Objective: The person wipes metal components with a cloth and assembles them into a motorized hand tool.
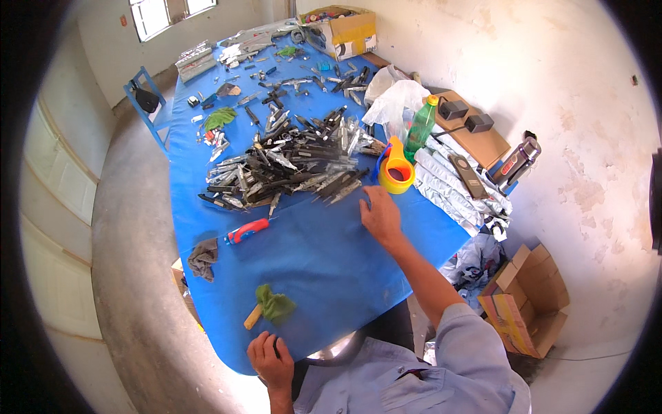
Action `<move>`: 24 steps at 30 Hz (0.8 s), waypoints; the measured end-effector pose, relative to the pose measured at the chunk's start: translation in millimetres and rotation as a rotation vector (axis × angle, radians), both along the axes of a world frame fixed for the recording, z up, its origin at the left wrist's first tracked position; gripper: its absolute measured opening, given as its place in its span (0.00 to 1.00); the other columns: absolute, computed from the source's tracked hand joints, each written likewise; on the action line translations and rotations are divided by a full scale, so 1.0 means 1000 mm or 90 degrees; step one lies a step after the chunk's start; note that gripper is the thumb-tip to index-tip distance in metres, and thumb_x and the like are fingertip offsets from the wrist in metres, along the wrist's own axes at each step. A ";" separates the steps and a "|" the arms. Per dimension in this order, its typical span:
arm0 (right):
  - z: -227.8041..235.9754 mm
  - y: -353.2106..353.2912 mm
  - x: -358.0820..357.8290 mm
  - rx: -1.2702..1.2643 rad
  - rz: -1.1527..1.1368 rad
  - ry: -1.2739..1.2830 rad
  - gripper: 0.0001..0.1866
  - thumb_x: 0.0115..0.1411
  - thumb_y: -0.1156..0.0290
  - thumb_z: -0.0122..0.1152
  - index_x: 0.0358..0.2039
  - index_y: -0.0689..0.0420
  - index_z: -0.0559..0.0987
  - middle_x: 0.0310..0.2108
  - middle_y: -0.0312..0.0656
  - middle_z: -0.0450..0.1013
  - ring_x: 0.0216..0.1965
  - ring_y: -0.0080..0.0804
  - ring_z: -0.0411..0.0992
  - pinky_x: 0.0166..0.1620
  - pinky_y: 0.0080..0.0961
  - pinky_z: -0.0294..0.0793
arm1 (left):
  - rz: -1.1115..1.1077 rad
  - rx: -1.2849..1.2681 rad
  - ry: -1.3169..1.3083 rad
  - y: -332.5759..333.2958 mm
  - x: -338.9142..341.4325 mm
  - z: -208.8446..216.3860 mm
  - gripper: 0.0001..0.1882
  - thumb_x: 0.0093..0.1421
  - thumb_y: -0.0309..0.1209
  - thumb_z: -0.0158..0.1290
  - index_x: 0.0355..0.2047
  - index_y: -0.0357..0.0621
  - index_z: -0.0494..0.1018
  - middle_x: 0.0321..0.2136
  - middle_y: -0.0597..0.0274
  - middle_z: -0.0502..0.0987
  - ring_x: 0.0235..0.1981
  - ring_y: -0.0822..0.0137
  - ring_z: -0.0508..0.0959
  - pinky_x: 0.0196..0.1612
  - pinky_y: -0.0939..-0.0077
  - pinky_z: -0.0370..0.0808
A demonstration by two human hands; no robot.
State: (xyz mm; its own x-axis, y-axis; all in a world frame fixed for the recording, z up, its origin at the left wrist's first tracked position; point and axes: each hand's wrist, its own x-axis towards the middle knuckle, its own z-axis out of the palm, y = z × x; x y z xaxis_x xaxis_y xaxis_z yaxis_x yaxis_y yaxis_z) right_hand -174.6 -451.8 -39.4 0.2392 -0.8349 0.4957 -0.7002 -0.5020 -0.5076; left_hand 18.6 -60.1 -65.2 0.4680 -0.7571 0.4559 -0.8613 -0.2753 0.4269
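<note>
My right hand [381, 215] reaches over the blue-covered table with thumb and fingers apart, empty. It is nearest to the right end of a large heap of slim pen-like pieces [283, 162], black and silver, at the middle of the table. My left hand [271, 360] rests at the near table edge with curled fingers. A dark spot shows between its thumb and forefinger; I cannot make out what it is. Just beyond it lies a green cloth [275, 305] against a short wooden handle [253, 317]. A red-and-blue tool [247, 231] lies in front of the heap.
Right of the heap stand an orange-yellow tape dispenser [396, 172] and a green bottle [420, 130]. White plastic packs [445, 179] and a flask [518, 160] line the right side. An open carton [527, 303] sits below. A grey rag [203, 259] lies at the left edge.
</note>
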 end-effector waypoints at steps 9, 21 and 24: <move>-0.024 -0.037 0.026 0.004 -0.111 -0.053 0.13 0.63 0.63 0.63 0.43 0.56 0.81 0.42 0.47 0.77 0.44 0.51 0.77 0.45 0.42 0.78 | 0.012 0.021 -0.007 0.001 0.000 0.002 0.08 0.61 0.29 0.58 0.36 0.36 0.77 0.43 0.51 0.78 0.46 0.47 0.75 0.51 0.54 0.72; 0.010 0.063 -0.009 -0.005 0.115 -0.244 0.06 0.61 0.78 0.64 0.39 0.59 0.80 0.43 0.48 0.79 0.38 0.42 0.78 0.40 0.31 0.78 | -0.022 -0.020 0.022 0.003 0.003 0.007 0.10 0.58 0.28 0.61 0.38 0.36 0.77 0.44 0.50 0.78 0.47 0.46 0.75 0.52 0.54 0.72; 0.011 0.095 -0.016 -0.031 0.167 -0.225 0.05 0.63 0.79 0.64 0.40 0.61 0.80 0.45 0.45 0.79 0.34 0.29 0.78 0.34 0.22 0.77 | -0.041 -0.045 0.078 0.005 0.005 0.011 0.11 0.57 0.27 0.61 0.39 0.36 0.77 0.44 0.49 0.78 0.47 0.45 0.76 0.52 0.54 0.73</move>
